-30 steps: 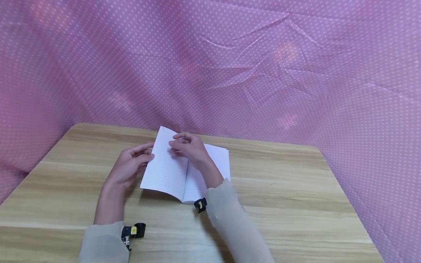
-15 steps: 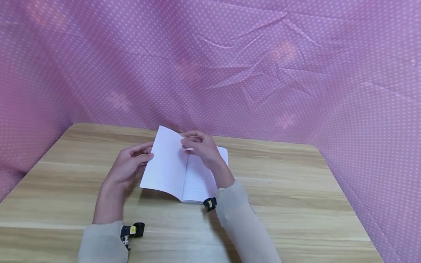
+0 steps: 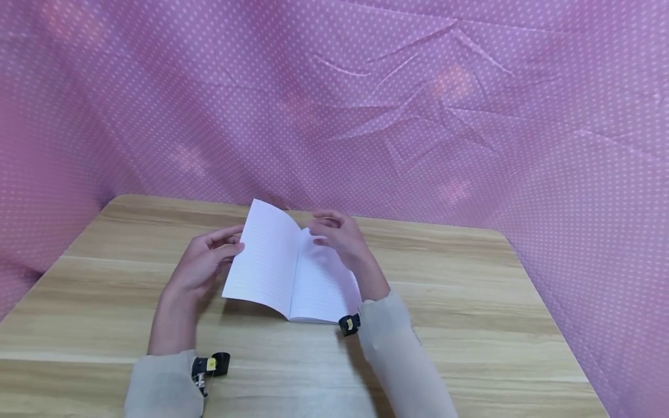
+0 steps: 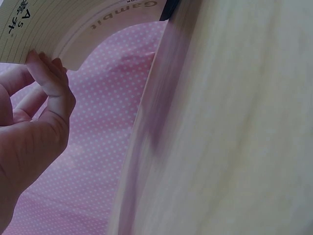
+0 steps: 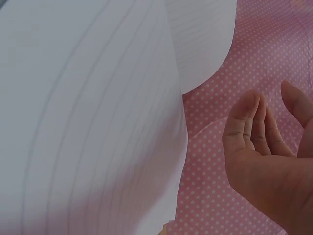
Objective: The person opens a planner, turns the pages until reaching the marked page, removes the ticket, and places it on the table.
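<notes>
While the left hand (image 3: 202, 261) pinches an open, white lined-paper notebook (image 3: 265, 261) at left, the right hand (image 3: 343, 239) hovers near its far end. Those fingers curve loosely.

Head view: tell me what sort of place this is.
Probably a makeshift recording booth, though the room beyond is hidden. Pink fabric with white dots screens the back and both sides of a pale wood-grain table with rounded corners, and a small black device sits at each wrist.
</notes>
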A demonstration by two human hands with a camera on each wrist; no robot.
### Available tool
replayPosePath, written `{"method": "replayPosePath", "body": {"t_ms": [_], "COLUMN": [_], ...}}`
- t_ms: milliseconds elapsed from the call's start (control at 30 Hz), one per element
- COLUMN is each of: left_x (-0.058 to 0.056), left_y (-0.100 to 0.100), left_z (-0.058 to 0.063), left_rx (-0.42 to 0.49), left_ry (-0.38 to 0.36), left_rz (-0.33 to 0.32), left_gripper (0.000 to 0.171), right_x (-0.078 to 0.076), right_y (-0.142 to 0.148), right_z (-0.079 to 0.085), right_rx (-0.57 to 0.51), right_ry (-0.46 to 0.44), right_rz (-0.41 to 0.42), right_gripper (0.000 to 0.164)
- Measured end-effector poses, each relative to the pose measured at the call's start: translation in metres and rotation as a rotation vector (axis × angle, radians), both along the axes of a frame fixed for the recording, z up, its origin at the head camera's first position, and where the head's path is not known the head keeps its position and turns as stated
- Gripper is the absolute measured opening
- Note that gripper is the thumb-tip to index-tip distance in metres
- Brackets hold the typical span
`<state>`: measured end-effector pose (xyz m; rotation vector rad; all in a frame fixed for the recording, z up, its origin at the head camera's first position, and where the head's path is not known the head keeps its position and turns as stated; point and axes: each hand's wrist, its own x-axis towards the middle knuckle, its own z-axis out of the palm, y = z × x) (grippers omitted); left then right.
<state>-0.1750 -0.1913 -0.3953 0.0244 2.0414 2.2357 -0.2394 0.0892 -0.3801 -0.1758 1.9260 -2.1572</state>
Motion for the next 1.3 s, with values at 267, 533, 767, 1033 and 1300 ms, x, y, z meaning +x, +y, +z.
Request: {"method": "replayPosePath", "body": {"t_ms": [267,533,767,1033,1300], "left_x": [-0.004,-0.007,-0.009,-0.01,-0.01], "left_y": [-0.002,-0.002,-0.003,-0.003,-0.003], "left_z": [0.0,0.001,0.002,0.003,0.006], "left_rx": [0.016,-0.011,-0.015,-0.028,-0.07], "left_ry": [-0.006,-0.006,-0.014,-0.015,-0.015], "left_rz": [-0.012,-0.024,-0.025,-0.028,-0.027], "left_gripper": [0.058,0.058,0.057,0.056,0.055], "right_x": [-0.003,-0.009,-0.016,-0.02,-0.026], "right_y": [0.014,0.033,0.046,0.056,0.065], "right_z": [-0.009,-0.007,-0.01,-0.016,-0.025], "right_rx": [0.009,0.054,0.077,0.088,0.19], "right_ry": [-0.001,-0.009,-0.04,-0.051,-0.094], "right_rz": [-0.041,-0.055,-0.076,-0.061,-0.056], "right_gripper": [0.038,0.044,0.046,0.046,0.048]}}
